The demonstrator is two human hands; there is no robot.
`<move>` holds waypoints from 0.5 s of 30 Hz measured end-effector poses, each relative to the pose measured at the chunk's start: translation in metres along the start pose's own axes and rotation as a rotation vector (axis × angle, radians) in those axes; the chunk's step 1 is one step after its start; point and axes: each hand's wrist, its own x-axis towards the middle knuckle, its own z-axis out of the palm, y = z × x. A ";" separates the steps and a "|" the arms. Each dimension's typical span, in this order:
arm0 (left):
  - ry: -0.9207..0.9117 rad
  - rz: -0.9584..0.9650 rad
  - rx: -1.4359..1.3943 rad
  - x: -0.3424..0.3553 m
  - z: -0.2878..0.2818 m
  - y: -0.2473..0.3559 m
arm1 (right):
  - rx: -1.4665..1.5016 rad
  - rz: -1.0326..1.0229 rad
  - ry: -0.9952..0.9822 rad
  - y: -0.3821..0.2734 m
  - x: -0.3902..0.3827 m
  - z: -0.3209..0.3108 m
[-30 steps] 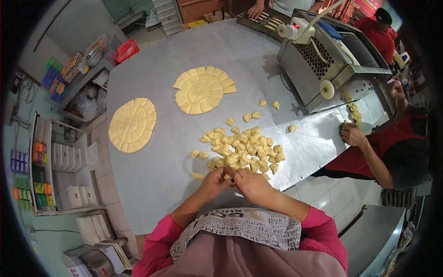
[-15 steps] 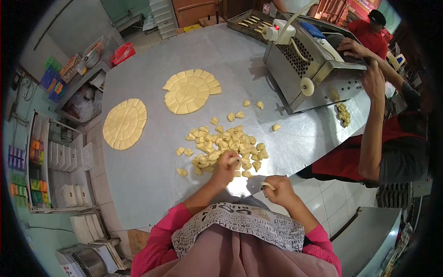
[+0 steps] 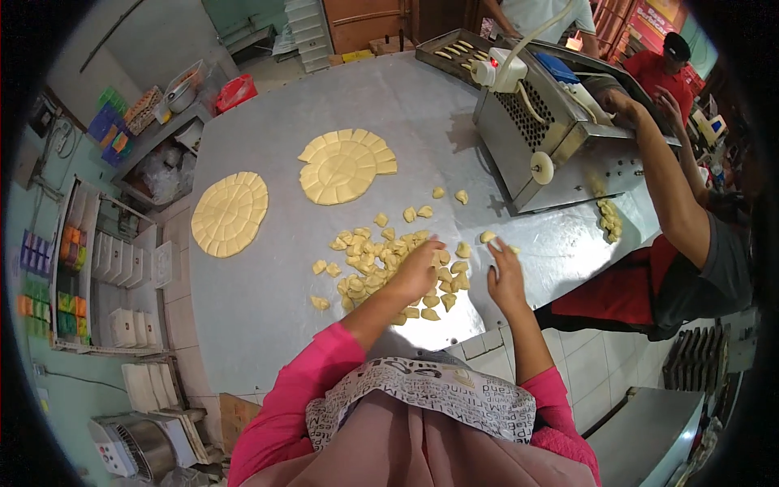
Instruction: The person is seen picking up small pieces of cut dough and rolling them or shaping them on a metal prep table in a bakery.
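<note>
My left hand (image 3: 417, 269) reaches over the right part of a pile of small pale-yellow dough pieces (image 3: 365, 264) on the metal table. Its fingers stretch forward and look open, partly covering the pieces beneath. To the right of the pile, my right hand (image 3: 506, 280) is low over the tabletop with fingers apart. A single dough piece (image 3: 487, 236) lies just beyond its fingertips. Between the two hands, more loose pieces are scattered, one of them a dough lump (image 3: 462, 249). Beyond the pile lies a flat dough round (image 3: 341, 166) scored into segments, with a second scored round (image 3: 230, 214) farther left.
A metal machine (image 3: 560, 134) stands at the table's far right, where a co-worker's arm (image 3: 661, 166) reaches into it. A small dough heap (image 3: 608, 221) lies beside it. A dark tray (image 3: 454, 53) with dough strips sits behind. Shelving (image 3: 114, 276) stands left of the table.
Both hands have moved forward from the near table edge. My left hand has opened over the pile; my right hand has let go of a pale piece. The view has shifted slightly.
</note>
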 end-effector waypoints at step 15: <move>0.347 -0.201 0.626 -0.096 -0.022 -0.034 | 0.088 0.170 -0.769 -0.047 0.082 0.110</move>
